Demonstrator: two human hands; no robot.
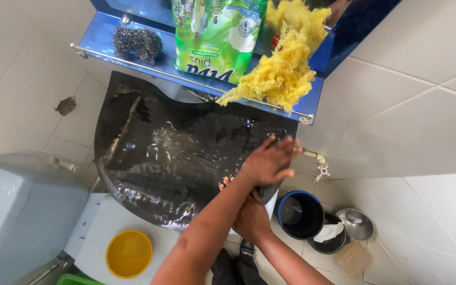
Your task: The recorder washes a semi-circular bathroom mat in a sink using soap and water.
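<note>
The black basin (154,153) is bare and wet across its middle and toward 9 o'clock, so there is open passage there. At 12 o'clock a blue shelf (101,39) overhangs the rim, and a yellow sponge (286,71), a green pouch (217,37) and a steel scrubber (138,43) crowd it, closing the way upward. At 3 o'clock a tap (317,163) juts from the tiled wall. At 5 o'clock a blue bucket (301,214) and metal bowls (357,224) fill the floor. At 7 o'clock sits a yellow bowl (129,253); at 8 o'clock, a toilet tank (22,211).
</note>
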